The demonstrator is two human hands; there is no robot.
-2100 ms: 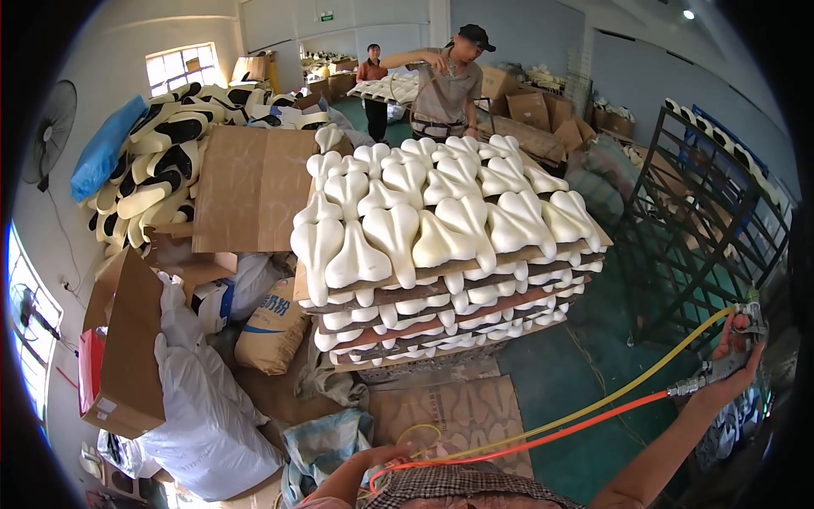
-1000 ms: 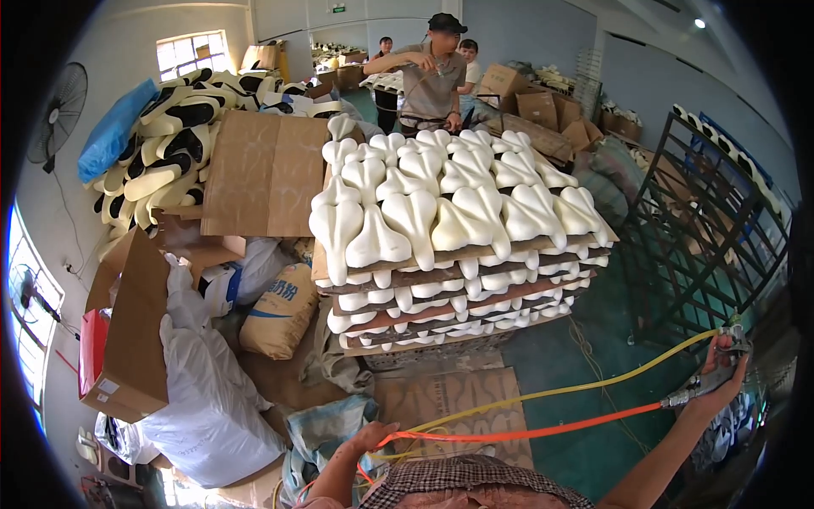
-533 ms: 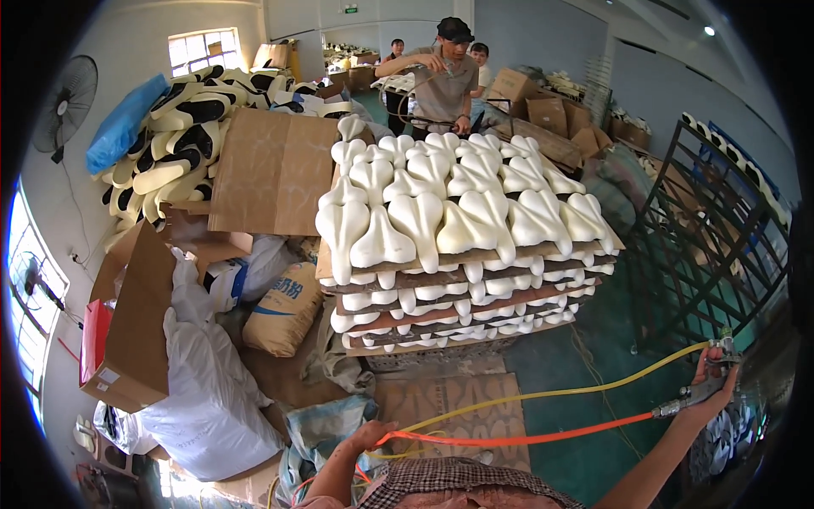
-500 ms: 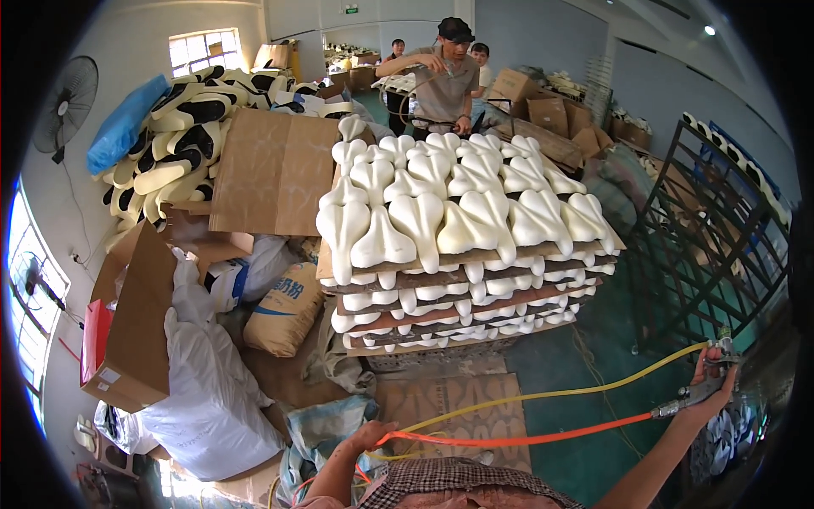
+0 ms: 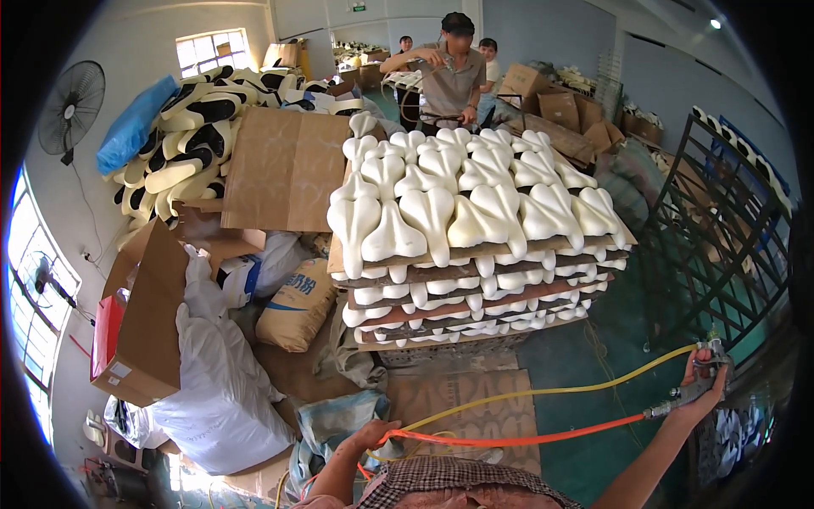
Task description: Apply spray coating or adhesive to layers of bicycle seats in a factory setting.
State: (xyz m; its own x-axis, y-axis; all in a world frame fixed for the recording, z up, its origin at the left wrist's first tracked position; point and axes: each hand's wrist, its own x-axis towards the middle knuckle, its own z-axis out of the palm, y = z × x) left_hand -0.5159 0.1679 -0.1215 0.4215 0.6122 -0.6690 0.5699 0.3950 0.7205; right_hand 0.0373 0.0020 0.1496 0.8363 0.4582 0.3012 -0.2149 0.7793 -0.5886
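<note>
Out at the right, my right hand [image 5: 710,399] is closed around a metal spray gun [image 5: 688,394]. An orange hose [image 5: 526,441] and a yellow hose [image 5: 551,391] run from the gun to the left. Both pass by my left hand [image 5: 371,434], which is closed on the hoses low in the middle. Ahead of my hands stands a stack of boards [image 5: 428,275] with white saddle-shaped foam pieces [image 5: 394,236] in rows on top. More pieces stick out between the lower boards. Neither hand touches the stack.
Behind the stack, a person in a cap [image 5: 454,76] holds a thin hose; two more people are farther back. A dark metal rack [image 5: 721,204] stands right. Left are a cardboard box [image 5: 144,339], white sacks [image 5: 225,399], a brown sack [image 5: 297,310] and piled foam pieces [image 5: 182,174].
The view has turned slightly, so most of the scene sits a little farther right. My right hand and the spray gun have shifted slightly left in view; both hands keep their hold.
</note>
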